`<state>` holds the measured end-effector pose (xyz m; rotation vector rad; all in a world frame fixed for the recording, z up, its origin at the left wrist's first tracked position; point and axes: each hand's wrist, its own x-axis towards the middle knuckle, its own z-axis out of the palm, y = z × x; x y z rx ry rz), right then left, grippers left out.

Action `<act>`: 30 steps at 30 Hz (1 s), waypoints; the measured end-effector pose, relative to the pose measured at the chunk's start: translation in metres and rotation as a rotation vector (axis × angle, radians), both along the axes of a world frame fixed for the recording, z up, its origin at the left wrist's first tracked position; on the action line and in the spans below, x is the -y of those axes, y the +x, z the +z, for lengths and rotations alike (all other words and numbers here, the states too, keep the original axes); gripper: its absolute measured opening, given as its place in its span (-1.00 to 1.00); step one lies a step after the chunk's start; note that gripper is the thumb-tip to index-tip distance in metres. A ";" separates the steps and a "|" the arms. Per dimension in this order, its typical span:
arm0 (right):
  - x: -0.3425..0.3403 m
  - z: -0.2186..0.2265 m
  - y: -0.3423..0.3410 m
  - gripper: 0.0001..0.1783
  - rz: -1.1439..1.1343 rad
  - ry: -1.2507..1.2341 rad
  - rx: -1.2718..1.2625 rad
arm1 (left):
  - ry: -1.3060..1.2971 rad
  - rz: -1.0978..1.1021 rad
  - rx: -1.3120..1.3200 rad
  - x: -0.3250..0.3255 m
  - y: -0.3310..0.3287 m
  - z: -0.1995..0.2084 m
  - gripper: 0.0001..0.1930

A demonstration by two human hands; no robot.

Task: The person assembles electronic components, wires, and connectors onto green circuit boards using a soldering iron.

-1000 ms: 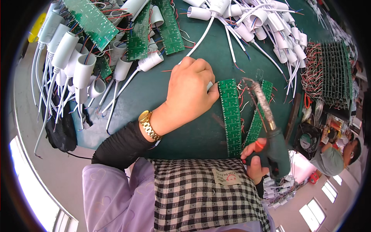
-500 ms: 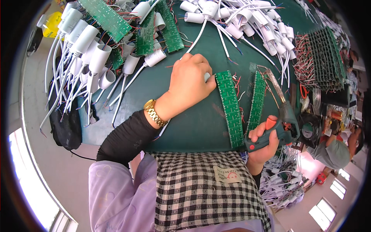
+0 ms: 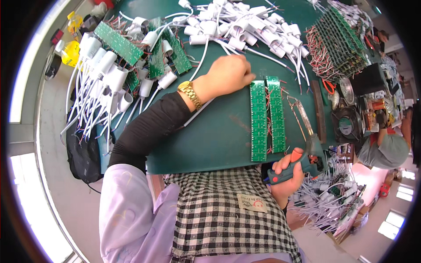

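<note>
My left hand (image 3: 228, 76) is closed, its fingertips at the top end of a long green circuit board strip (image 3: 258, 122). A white cable (image 3: 197, 114) runs out from under that hand and past the wrist; what the fingertips pinch is hidden. Close beside the first strip lies a second green circuit board strip (image 3: 276, 118), with short red and white wires along both. My right hand (image 3: 287, 177) grips a grey-green soldering gun (image 3: 313, 158) with a red trigger. Its long metal tip points up and away, right of the strips.
White tubular lamp holders with cables (image 3: 245, 28) are heaped at the back, and more (image 3: 105, 74) stand left beside loose circuit boards (image 3: 118, 41). Stacked boards (image 3: 337, 41) fill the back right. Orange-handled scissors (image 3: 328, 86) and a fan (image 3: 346, 126) lie right. Another person (image 3: 386, 149) sits beyond.
My left hand has moved right, to the top of the first strip, and the white cable has moved with it. The two strips now lie closer together. The soldering gun stays in my right hand.
</note>
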<state>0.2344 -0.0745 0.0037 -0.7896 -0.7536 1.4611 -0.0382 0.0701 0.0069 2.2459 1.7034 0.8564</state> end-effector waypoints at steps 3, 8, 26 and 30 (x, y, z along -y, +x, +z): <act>0.008 -0.001 0.008 -0.59 -0.064 0.008 0.008 | 0.469 0.268 -0.058 -0.030 -0.015 0.022 -0.75; 0.013 -0.005 0.014 -0.60 -0.068 0.016 -0.002 | 0.014 0.716 -0.160 -0.070 -0.074 0.023 -0.60; 0.009 -0.006 0.020 -0.60 -0.058 -0.039 -0.023 | -0.374 -0.150 0.619 0.066 -0.008 0.085 -0.87; 0.006 -0.008 0.017 -0.58 -0.030 -0.021 -0.030 | -0.286 -0.151 0.540 0.060 0.012 0.043 -0.85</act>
